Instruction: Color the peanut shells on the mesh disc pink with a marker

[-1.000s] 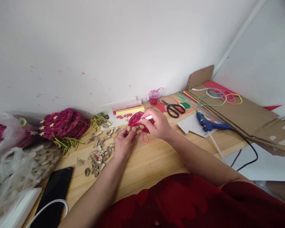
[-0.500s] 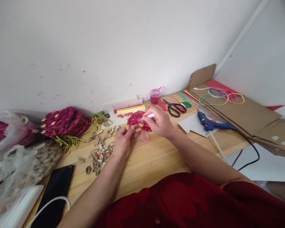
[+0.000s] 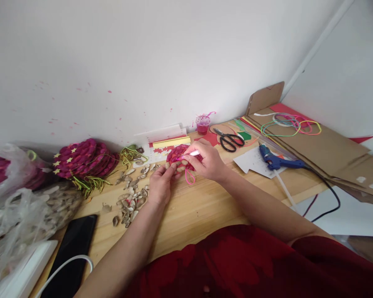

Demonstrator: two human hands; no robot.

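Between both hands lies a round piece (image 3: 175, 154) covered in magenta-painted shells, with some bare tan shells on its near side. A loop of pink cord (image 3: 190, 177) sticks out of its near edge. The fingers and thumb of my left hand (image 3: 162, 182) pinch the piece at its near left edge. My right hand (image 3: 209, 160) is closed around a white-handled paintbrush (image 3: 192, 153), its magenta tip touching the shells. Loose shell halves (image 3: 132, 203), which look like split peanut shells, are scattered left of my left hand. Behind stands a clear cup of pink paint (image 3: 202, 125).
Black scissors (image 3: 228, 140) and a blue glue gun (image 3: 278, 161) with a cable lie on the right, near cardboard (image 3: 332, 155). A stack of magenta discs (image 3: 83, 159) with yellow stars, a bag of shells (image 3: 57, 205) and a black phone (image 3: 73, 248) occupy the left.
The brush tip has shifted slightly left over the shells, and my right hand has moved a little with it. My left hand keeps its hold on the piece.
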